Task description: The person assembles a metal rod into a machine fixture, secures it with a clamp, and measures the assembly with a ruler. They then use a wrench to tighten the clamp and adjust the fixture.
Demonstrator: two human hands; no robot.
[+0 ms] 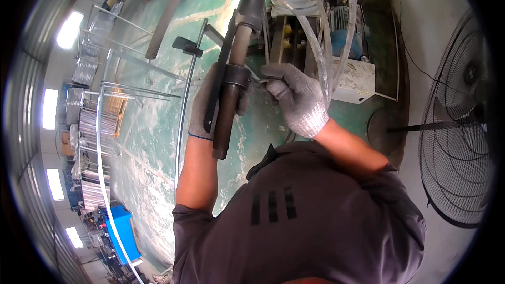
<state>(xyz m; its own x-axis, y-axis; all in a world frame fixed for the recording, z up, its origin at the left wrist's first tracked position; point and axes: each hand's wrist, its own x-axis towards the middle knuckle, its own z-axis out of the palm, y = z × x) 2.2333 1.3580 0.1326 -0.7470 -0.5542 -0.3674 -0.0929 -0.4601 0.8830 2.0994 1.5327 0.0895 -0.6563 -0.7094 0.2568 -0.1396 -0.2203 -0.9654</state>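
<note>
A: What lies nearest to us?
B: Our grey-brown shirt point(310, 236), with three dark bars on it. Both bare forearms reach out past it, ending in pale knitted gloves.

A: And our hands?
B: They are apart from each other. The left hand point(201, 110) is wrapped around the dark tube point(226, 118) from below, just by its collar point(236, 76); some fingers show on the far side. The right hand point(301, 94) has its fingers bent in at a small metal piece point(261, 80) beside the collar. We cannot tell whether it grips that piece.

A: Where does the tube sit?
B: In front of our chest, slightly left of the shirt's middle, its free end toward us. A flat black bar point(214, 106) runs along its left side, and beyond the collar comes a paler length point(241, 42), then a thicker dark cylinder point(252, 2).

A: Further out?
B: To the right we see clear hoses point(315, 42), a white box point(360, 79) and a blue-and-grey motor point(342, 31); a big black fan point(452, 126) stands by the wall. To the left, a slim metal pole point(184, 105) rises over the worn green floor point(150, 152).

A: Farthest?
B: A blue bin point(122, 231), racks of long stacked pieces point(97, 126) and bright windows point(54, 184).
</note>
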